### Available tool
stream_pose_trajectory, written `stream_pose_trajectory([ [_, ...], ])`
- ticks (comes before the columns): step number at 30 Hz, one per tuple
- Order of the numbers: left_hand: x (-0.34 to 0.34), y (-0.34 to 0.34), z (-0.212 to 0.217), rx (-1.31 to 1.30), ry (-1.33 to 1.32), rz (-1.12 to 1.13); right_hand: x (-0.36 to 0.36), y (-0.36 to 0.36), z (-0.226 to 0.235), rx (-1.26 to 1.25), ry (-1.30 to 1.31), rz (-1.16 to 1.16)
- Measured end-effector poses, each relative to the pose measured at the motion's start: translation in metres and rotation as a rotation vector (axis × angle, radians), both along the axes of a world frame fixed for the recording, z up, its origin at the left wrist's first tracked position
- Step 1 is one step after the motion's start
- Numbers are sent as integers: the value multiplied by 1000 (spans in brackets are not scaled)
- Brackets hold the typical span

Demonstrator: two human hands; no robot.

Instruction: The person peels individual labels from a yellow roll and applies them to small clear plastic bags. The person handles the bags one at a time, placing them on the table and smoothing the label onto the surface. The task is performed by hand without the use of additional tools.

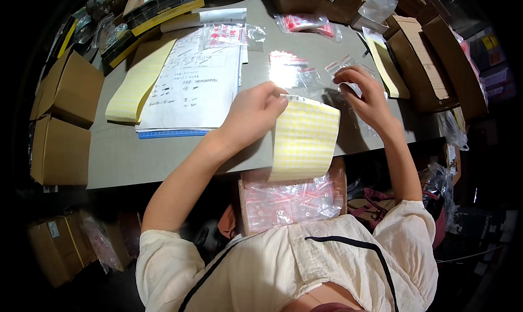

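Observation:
My left hand pinches the top left corner of a sheet of yellow round stickers, which hangs over the table's front edge. A few white stickers run along the sheet's upper edge. To the right, my right hand is bent over small clear zip bags, thumb and forefinger apart. Whether its fingertips touch a bag is hard to see. Just beyond the sheet lies a pile of small zip bags with red strips, partly lost in glare. Under the hanging sheet, an open carton holds many flat zip bags.
Written papers lie on the left beside another yellow sticker sheet. Brown cartons stand at the left edge. An open carton and a yellow strip are at the right. A red-printed bag bundle lies farther back.

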State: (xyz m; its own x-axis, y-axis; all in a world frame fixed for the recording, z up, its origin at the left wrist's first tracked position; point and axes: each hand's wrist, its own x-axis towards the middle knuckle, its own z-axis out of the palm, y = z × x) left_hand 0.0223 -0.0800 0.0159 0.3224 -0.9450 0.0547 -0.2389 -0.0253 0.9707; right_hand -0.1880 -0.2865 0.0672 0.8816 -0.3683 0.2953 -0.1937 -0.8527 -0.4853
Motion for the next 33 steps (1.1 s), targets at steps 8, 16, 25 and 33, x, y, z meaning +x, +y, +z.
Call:
stream_pose_trajectory([
  [8,0,3,6,-80,-30,21,42,53,10,24,42,285],
  [16,-1,4,8,0,-94,81,36,77,2,-460,-45,215],
  [25,3,2,1,27,-150,80,42,-5,26,182,174,122],
  [33,2,-1,3,7,-180,66,64,-38,-1,-90,531,9],
])
